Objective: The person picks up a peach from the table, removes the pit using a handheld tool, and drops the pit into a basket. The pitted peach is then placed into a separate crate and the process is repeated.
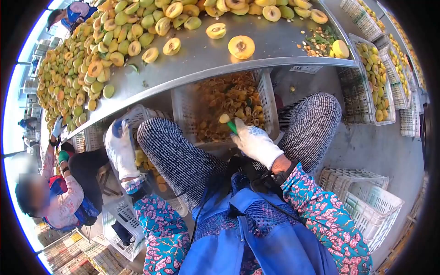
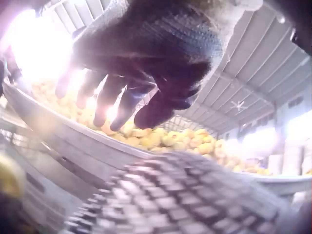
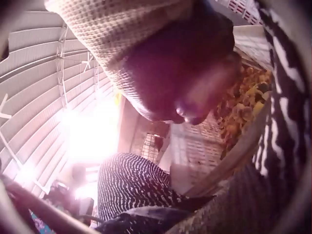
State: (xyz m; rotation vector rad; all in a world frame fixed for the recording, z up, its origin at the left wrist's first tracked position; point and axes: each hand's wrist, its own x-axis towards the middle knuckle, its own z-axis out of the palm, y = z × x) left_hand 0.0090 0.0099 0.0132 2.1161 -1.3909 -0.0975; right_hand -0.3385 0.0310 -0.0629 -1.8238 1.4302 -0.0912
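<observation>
My right hand (image 1: 257,143), in a white glove, grips a tool by its green handle (image 1: 232,128) over a white crate (image 1: 182,107). A small pale yellow piece (image 1: 224,118) shows at the tool's end, and the tool's working tip is hidden. Inside the crate lie brown and orange fruit scraps (image 1: 224,98). My left hand (image 1: 120,147), gloved too, is held beside the left knee with nothing in it. Its fingers (image 2: 101,109) hang loosely spread in the left wrist view, with fruit on the table behind them.
A metal table (image 1: 192,50) crosses the front, heaped at left with halved yellow-green fruit (image 1: 121,34). Crates of fruit (image 1: 373,78) line the right side. White crates (image 1: 366,201) stand at lower right. Another person (image 1: 62,197) sits at left.
</observation>
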